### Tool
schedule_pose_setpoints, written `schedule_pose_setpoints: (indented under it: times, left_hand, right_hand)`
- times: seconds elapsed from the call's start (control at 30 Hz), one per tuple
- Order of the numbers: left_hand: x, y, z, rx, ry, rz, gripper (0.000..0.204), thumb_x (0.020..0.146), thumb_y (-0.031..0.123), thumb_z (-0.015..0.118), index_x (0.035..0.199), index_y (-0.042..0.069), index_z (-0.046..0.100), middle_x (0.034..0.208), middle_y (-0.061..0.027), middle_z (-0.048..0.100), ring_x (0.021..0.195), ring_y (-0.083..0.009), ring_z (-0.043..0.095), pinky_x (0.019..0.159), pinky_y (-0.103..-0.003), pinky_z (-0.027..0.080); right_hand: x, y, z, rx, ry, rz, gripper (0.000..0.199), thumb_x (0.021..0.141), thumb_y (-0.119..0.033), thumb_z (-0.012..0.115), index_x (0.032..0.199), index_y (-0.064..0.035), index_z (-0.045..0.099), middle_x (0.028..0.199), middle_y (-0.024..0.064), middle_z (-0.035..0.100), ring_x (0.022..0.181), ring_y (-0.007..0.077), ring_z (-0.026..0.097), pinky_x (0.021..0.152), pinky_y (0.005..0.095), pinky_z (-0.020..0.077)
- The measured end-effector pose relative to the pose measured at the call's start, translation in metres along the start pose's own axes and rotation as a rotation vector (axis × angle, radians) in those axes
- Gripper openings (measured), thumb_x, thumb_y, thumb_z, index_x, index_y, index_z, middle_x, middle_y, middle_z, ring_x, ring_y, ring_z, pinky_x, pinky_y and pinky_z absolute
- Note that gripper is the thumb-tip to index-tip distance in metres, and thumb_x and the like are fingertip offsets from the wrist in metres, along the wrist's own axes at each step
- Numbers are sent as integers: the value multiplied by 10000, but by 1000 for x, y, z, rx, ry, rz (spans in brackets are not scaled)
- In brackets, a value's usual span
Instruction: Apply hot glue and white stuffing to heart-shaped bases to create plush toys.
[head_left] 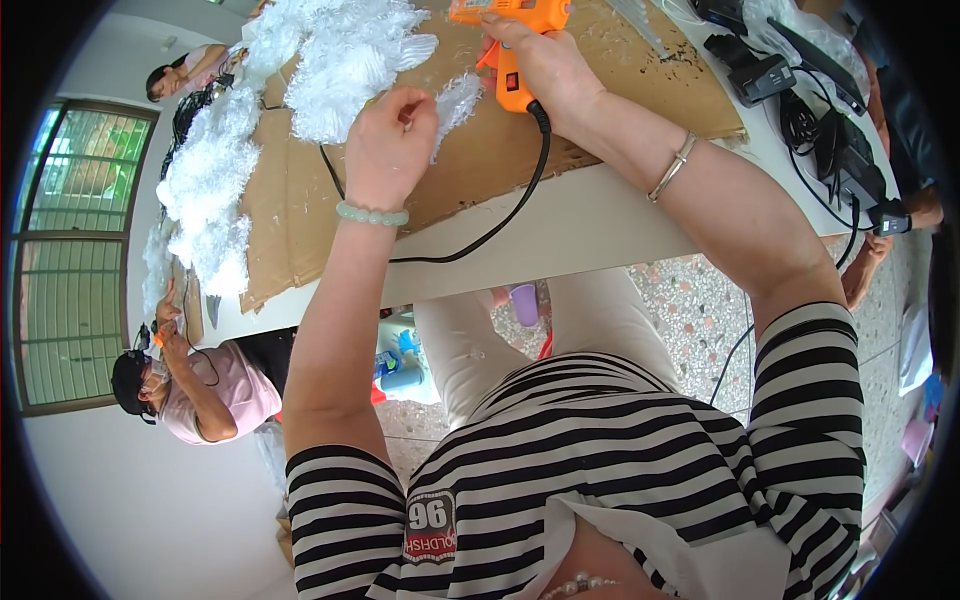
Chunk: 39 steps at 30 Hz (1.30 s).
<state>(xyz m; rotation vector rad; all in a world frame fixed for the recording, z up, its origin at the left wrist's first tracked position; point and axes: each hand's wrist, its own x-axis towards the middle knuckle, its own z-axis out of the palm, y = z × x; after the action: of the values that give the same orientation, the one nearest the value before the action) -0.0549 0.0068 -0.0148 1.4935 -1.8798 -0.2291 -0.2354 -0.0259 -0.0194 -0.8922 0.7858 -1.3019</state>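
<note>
My right hand [552, 75] is wrapped round the handle of an orange hot glue gun [514, 88], and its nozzle points left over the cardboard. A black cord [520, 205] runs from the handle's end, curving left toward my left forearm. My left hand [388, 145] is closed in a pinch at the near edge of a pile of white, shiny fluffy strands [345, 70]. Whatever its fingertips hold is hidden from view. Just right of that hand, a small separate tuft of white strands [457, 108] lies on the brown cardboard sheet [480, 160].
More white strands [205, 200] spread along the table's left side. Black power adapters and cables [800, 115] crowd the right side. A co-worker in a pink shirt [225, 395] sits at the left, and another person [185, 72] is at the far left. Beneath the table is a purple cup [524, 305].
</note>
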Motion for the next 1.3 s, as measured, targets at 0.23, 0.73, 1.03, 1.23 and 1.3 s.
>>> schedule_pose_setpoints:
  times: [0.23,0.73,1.03,1.23,1.3]
  left_hand:
    - [9,22,25,357,141,381,215,700,229,747,764,52,642,694,-88,603,668,-261,567,636,-367,465]
    - [21,-1,21,323,34,457,402,700,54,680,1083,100,567,1001,-93,637,876,-277,588,797,-372,460]
    - [25,4,16,441,-105,678,384,716,-38,610,1073,95,574,842,-45,663,888,-272,596,819,-390,456]
    - [20,2,6,129,-194,440,294,780,-17,531,1040,104,594,817,-68,672,787,-220,607,737,-342,467]
    - [17,0,3,-11,-229,267,294,798,-19,507,1056,96,593,824,-62,676,749,-190,598,704,-311,469]
  right_hand:
    - [7,-2,-7,91,66,19,288,860,-275,615,947,-6,559,794,62,555,647,160,547,551,313,454]
    - [8,-7,-7,37,67,-26,272,863,-275,603,922,-15,552,769,57,547,659,152,536,564,306,455]
    - [26,-4,-13,120,175,-150,185,872,-177,572,982,-36,619,814,41,613,695,158,575,608,286,452]
    - [20,-4,-10,87,169,-112,173,867,-174,571,963,-38,618,819,45,611,712,155,569,611,278,449]
    - [19,-5,-9,18,157,-117,179,867,-186,565,954,-38,615,806,49,609,693,159,573,601,282,452]
